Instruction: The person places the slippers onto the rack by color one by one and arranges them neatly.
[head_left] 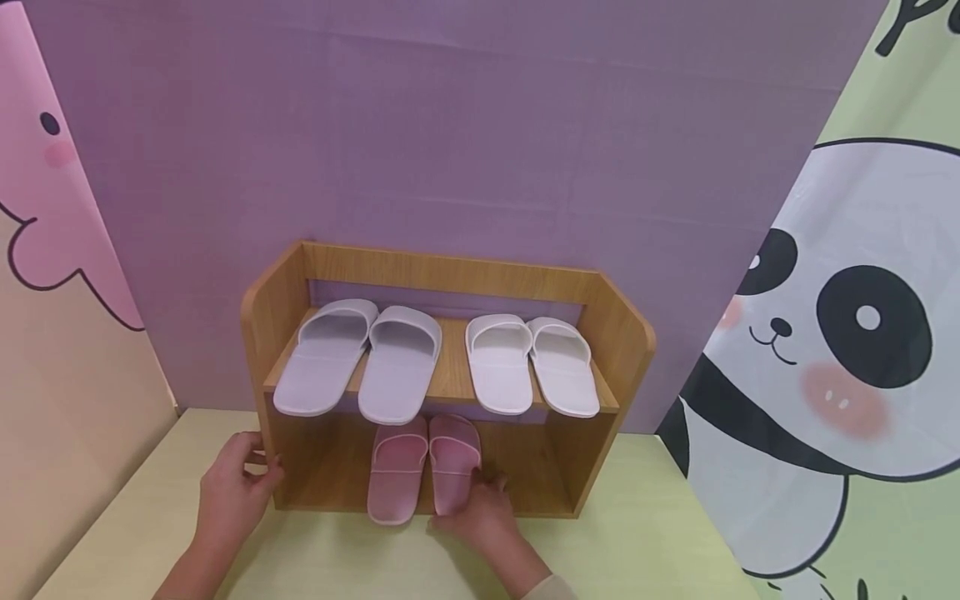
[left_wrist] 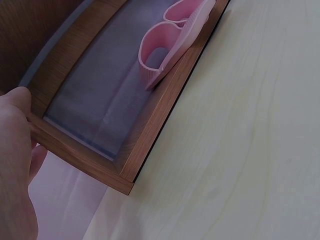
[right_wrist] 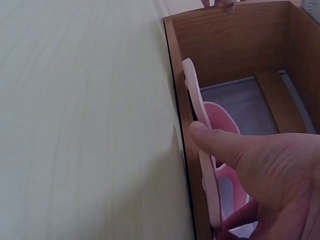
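Observation:
A wooden shoe rack (head_left: 450,273) with two levels stands on the table. My left hand (head_left: 234,485) grips the front edge of its left side panel (left_wrist: 82,156), thumb and fingers on either side. On the lower level lies a pair of pink slippers, open heels toward me. My right hand (head_left: 486,515) holds the right pink slipper (head_left: 453,458) near its heel, the thumb (right_wrist: 215,140) lying over the heel edge. Beside it the left pink slipper (head_left: 395,492) sticks out slightly over the rack's front edge. Fingers under the right slipper are partly hidden.
Two pairs of slippers sit on the upper shelf: a larger pale lilac pair (head_left: 397,375) at the left and a smaller white pair (head_left: 501,375) at the right. A purple backdrop (head_left: 465,150) rises behind, with a panda-printed panel (head_left: 810,433) at the right. Pale table (head_left: 652,533) surrounds the rack.

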